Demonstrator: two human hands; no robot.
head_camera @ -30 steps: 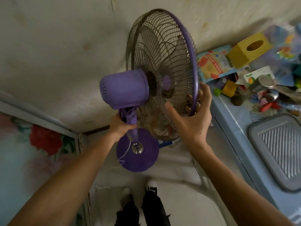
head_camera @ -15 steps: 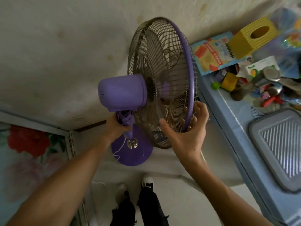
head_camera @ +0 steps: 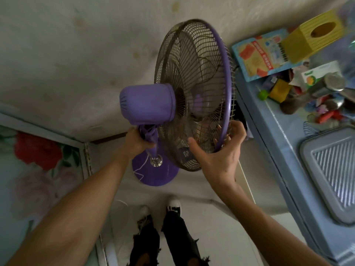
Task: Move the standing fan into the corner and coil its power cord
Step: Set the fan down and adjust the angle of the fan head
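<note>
Fan: the purple standing fan with a round wire-mesh guard (head_camera: 194, 93) stands upright close to the pale, stained wall, its round purple base (head_camera: 156, 172) on the floor just ahead of the person's shoes.
Left hand: the left hand (head_camera: 137, 140) is wrapped tight around the fan's purple neck, right under the motor housing.
Right hand: the right hand (head_camera: 219, 150) cups the lower edge of the fan's guard, fingers curled over the purple rim and thumb spread against the mesh; it looks like a steadying hold more than a full clamp.
Cord: a thin white power cord (head_camera: 141, 168) trails loose off the fan's base and across the floor; nothing of it is coiled.
Neighbours: to the right of the fan sits a blue-topped cabinet (head_camera: 272, 131), cluttered with a yellow slotted box (head_camera: 313, 33) and small items; to the fan's left is a floral-printed panel (head_camera: 38, 160).
Step in hand: I'd say the placing of the fan, in the gap between wall and cabinet.
Next move: likely settle the base flat, let go, then gather the cord from the floor into loops.
</note>
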